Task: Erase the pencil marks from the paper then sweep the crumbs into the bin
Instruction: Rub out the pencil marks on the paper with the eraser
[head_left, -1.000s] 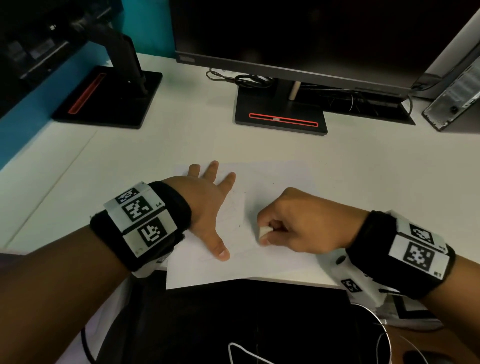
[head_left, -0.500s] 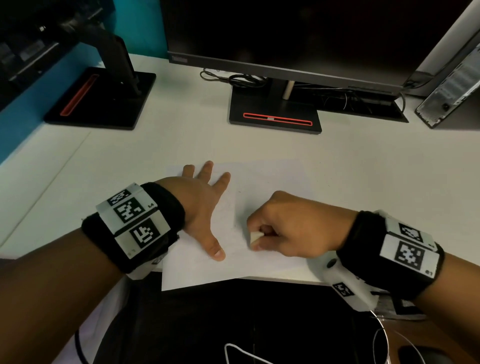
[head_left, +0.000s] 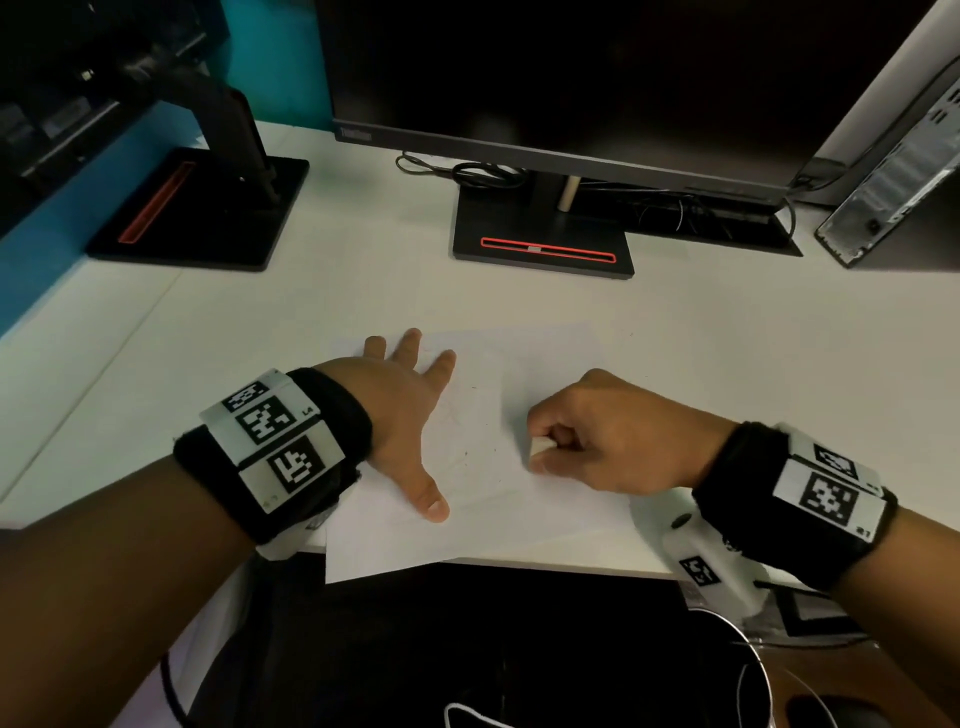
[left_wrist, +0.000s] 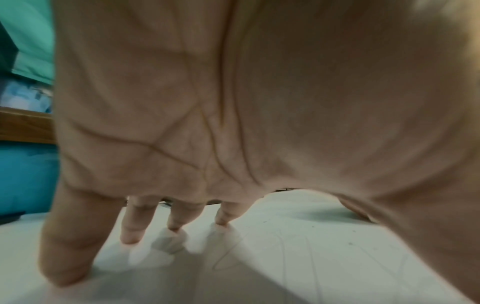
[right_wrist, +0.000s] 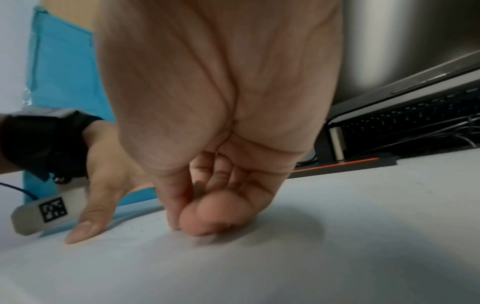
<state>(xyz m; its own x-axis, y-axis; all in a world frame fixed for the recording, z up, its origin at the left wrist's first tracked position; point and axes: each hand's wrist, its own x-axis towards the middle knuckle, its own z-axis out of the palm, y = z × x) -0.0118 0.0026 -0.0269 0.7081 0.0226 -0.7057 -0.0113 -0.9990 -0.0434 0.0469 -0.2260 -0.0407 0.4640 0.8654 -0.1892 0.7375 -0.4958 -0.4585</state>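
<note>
A white sheet of paper (head_left: 545, 364) lies on the white desk, its near corner hanging over the front edge. Faint pencil lines (left_wrist: 293, 246) and dark eraser crumbs (head_left: 466, 453) show on it. My left hand (head_left: 405, 405) lies flat on the sheet's left half with fingers spread, holding it down. My right hand (head_left: 597, 441) is curled, pinching a small white eraser (head_left: 540, 446) against the paper at its middle. In the right wrist view the fingertips (right_wrist: 200, 222) press down on the sheet and hide the eraser. No bin is in view.
A monitor on a black stand (head_left: 540, 244) is behind the paper, with cables (head_left: 483, 174) beside it. A second stand (head_left: 192, 208) sits at the back left, a computer case (head_left: 898, 171) at the back right. White cables (head_left: 748, 675) hang below the desk edge.
The right hand with the eraser has shifted slightly left and back across the paper, rubbing. The left hand stays flat on the sheet.
</note>
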